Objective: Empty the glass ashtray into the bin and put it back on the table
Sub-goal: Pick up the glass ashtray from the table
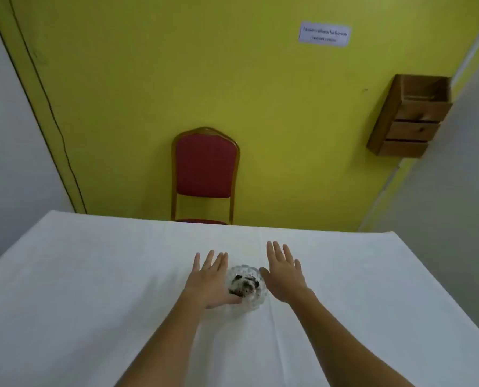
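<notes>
Yellow wall [176,79] fills the background, bearing a small white notice [324,34] near its upper right and a wooden box with drawers [408,118] mounted at the right. A red chair with a gold frame [204,169] stands against the wall, just beyond the far edge of the table [79,275], which is covered with a white cloth. The glass ashtray [246,287] sits on the cloth near the middle of the table, closer to the far edge than to the near one; dark ash and debris lie in its bowl. Both bare forearms reach forward from the near edge. The left hand [209,280] lies flat and open, palm down, fingers spread toward the far edge, just to the left of the ashtray, its thumb touching or overlapping the ashtray's near-left rim. The right hand [284,275] is likewise open, palm down, fingers extended, just to the right of the ashtray, its thumb pointing toward the rim; whether it touches the glass cannot be told. Neither hand grips anything.
</notes>
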Motion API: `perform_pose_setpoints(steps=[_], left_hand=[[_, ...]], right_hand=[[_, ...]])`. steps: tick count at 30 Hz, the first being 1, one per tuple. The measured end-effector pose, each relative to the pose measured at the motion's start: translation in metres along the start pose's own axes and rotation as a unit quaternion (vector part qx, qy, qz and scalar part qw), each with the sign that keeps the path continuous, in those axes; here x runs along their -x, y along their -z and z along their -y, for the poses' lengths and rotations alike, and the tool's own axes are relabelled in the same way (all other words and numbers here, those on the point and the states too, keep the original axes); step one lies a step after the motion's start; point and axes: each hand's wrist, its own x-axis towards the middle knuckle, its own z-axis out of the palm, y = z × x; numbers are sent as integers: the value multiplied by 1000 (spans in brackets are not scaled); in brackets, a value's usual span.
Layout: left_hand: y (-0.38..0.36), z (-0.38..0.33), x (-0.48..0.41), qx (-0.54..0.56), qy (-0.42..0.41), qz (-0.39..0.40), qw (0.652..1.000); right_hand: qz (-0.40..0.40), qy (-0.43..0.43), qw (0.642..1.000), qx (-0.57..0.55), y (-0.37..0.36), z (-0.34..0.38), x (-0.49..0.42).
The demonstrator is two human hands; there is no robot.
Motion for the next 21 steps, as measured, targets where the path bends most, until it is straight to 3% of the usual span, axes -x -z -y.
perform_pose_setpoints(steps=[4,14,21], left_hand=[[-19,-5,-9,-29,-16,9,999],[-38,-4,-23,-9,-12,-10,1000],[-49,-2,-26,69,-12,-53,996]], right_hand=[[57,-31,998,4,-28,-3,-1],[36,-63,997,-7,-58,6,-1],[-22,-140,960,-242,-57,13,2]])
